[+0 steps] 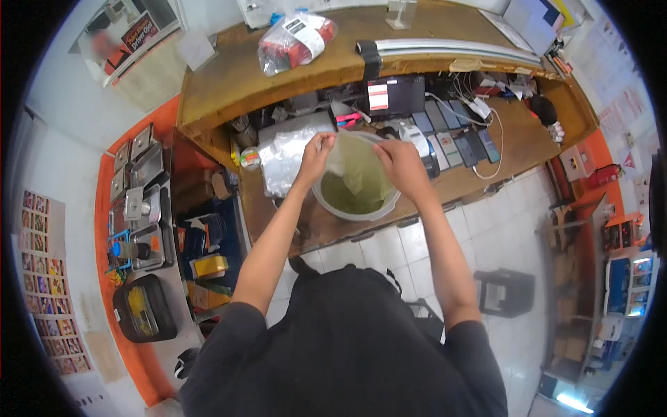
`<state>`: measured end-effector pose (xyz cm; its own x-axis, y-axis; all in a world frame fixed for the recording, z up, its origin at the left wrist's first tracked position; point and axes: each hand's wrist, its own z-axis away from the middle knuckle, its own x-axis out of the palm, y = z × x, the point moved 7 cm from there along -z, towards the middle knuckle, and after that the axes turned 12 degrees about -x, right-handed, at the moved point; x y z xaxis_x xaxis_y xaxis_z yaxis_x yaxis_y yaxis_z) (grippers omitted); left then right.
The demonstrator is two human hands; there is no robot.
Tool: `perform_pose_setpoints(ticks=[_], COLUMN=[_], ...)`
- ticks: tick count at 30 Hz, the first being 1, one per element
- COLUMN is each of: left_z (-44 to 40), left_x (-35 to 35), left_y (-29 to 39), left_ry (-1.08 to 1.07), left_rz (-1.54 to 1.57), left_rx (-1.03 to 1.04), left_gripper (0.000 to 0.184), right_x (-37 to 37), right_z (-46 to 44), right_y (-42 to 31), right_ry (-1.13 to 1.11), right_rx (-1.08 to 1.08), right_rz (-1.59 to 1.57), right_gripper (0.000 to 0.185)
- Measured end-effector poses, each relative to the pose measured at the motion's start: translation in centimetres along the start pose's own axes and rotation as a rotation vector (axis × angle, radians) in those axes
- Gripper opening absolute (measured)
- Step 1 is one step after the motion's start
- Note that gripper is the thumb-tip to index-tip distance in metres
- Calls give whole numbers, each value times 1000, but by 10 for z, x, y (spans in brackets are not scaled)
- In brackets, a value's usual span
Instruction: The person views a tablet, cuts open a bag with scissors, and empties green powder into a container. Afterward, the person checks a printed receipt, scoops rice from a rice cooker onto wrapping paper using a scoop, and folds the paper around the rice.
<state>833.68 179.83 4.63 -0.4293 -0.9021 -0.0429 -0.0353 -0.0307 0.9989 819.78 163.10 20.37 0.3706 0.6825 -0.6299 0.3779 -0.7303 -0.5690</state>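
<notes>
A round pale tub (356,216) stands at the front edge of the wooden desk, with dark green contents low inside it. Above its opening hangs a thin, see-through greenish sheet or bag (364,167), stretched between both hands. My left hand (318,158) pinches its upper left edge, fingers closed. On the right, my right hand (404,167) is closed on its upper right edge. Just left of the tub lies a crumpled silver foil sheet (283,156). Whether the sheet's lower end touches the contents cannot be made out.
Several phones (445,148) with white cables lie right of the tub, below a dark screen (396,96). A plastic-wrapped red package (297,43) rests on the upper shelf. Metal trays (147,167) stand far left. A dark stool (505,292) is on the tiled floor.
</notes>
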Motion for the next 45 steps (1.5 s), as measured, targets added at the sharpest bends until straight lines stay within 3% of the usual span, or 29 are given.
perform_pose_setpoints(ticks=[1, 3, 5, 7, 10, 13, 15, 17, 19, 21, 25, 27, 28, 29, 30, 33, 35, 39, 41, 43, 44, 45], left_z=[1, -15, -2, 5, -9, -8, -16, -8, -18, -26, -12, -4, 2, 6, 15, 34, 33, 30, 29, 18, 20, 19], left_x=[0, 5, 5, 3, 5, 10, 12, 9, 5, 6, 3, 4, 13, 25, 37, 60, 59, 33, 6, -32, -50, -64], left_y=[1, 29, 36, 33, 48, 59, 61, 49, 45, 61, 70, 67, 71, 79, 91, 103, 91, 78, 73, 53, 52, 46], left_ry=[-22, -40, -40, -48, -68, -93, -99, -105, -54, -51, -36, -94, -137, -180, -247, -309, -278, -105, -38, 60, 171, 184], left_rz=[18, 44, 72, 62, 62, 27, -3, -43, -138, -155, -241, -288, -407, -524, -573, -435, -522, -320, -195, -87, 34, 33], left_rx=[-1, 37, 37, 15, 31, 68, 93, 62, 20, 58, 70, 30, 114, 205, 307, 270, 210, 221, 177, 142, 142, 136], left_gripper=[29, 30, 33, 33, 36, 38, 39, 40, 41, 41, 41, 41, 47, 58, 80, 83, 83, 81, 78, 73, 57, 57], right_x=[7, -11, -25, -14, -47, -38, -45, -50, -46, -48, -45, -34, -28, -26, -20, 5, 27, 42, 26, 52, 84, 118], right_z=[3, -5, 5, 17, 18, 25, 20, 37, 45, 58, 75, 89, 91, 87, 77, 53, 33, 23, 26, 46, 56, 63], right_y=[1, -10, -10, 0, -14, -4, -1, 3, 6, 13, 32, 46, 49, 47, 40, 22, 2, -17, -46, -51, -53, -52], right_ry=[-115, -3, 126, 52, 250, 135, 179, 377, 327, 507, 577, 538, 516, 519, 483, 358, 146, 116, 362, 330, 187, 44], right_rx=[14, -31, 71, 24, 118, 22, 16, 55, 54, 68, 107, 302, 336, 336, 296, 277, 159, 72, -74, 39, 86, 134], right_rz=[54, 76, 63, 81, 61, 87, 112, 141, 147, 213, 201, -33, -69, -68, -131, -256, -297, -292, -18, -128, -253, -376], right_gripper=[20, 18, 19, 16, 10, 10, 11, 12, 12, 13, 17, 22, 22, 22, 22, 20, 22, 19, 14, 14, 14, 14])
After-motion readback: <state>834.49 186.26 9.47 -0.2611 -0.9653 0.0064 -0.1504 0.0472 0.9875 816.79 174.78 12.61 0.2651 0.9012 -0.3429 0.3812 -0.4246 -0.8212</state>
